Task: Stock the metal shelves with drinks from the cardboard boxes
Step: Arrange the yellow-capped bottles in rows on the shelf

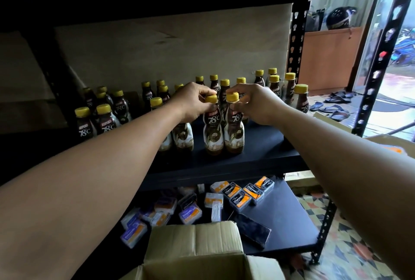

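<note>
Both arms reach onto the black metal shelf (258,154). My left hand (193,102) pinches the neck of a yellow-capped coffee bottle (213,131) standing near the shelf's front. My right hand (256,104) pinches the neck of a second bottle (233,131) that stands touching the first. Several more bottles of the same kind (105,120) stand in loose rows behind and to the left, and others (301,98) stand at the right end. An open cardboard box (197,248) sits low in front, below my arms.
The lower shelf (289,219) holds several small orange and purple packs (244,194) and a dark phone (253,230). Black perforated uprights (296,39) frame the shelf on the right. Another cardboard box (390,147) shows at the right edge. Sandals (334,106) lie by the open doorway.
</note>
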